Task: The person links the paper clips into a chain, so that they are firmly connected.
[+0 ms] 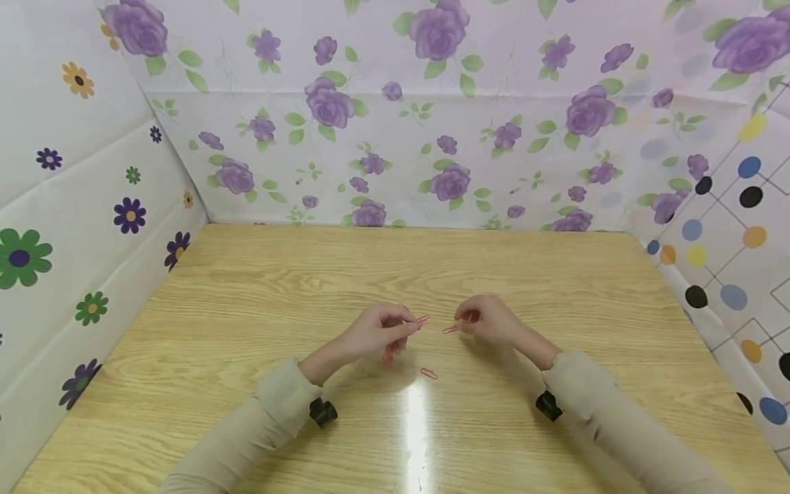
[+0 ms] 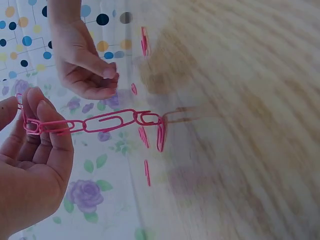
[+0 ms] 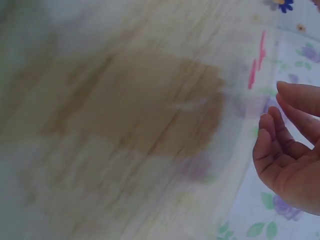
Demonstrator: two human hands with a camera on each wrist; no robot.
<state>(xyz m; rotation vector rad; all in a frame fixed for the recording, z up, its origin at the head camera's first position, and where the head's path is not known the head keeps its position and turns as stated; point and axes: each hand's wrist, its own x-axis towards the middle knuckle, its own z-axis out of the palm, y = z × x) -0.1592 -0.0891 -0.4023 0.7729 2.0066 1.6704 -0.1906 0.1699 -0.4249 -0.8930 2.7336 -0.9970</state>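
Note:
My left hand (image 1: 379, 331) pinches one end of a chain of linked pink paper clips (image 2: 110, 121) between thumb and fingers. In the left wrist view the chain runs away from the fingers, and its far end comes down at the tabletop. Across from it, my right hand (image 1: 487, 319) hovers low over the table with fingers loosely bent. The right wrist view shows a gap between thumb and fingers, with nothing held there. Just by its fingertips in the head view is a loose paper clip (image 1: 450, 329). Another paper clip (image 1: 428, 373) lies nearer to me.
The wood-grain table (image 1: 247, 288) reflects a bright streak of light near its front. Floral sheeting (image 1: 382, 137) stands behind it, with patterned sheets at both sides. Further loose paper clips (image 2: 147, 172) lie on the tabletop. Dark wrist devices (image 1: 323, 413) sit under both sleeves.

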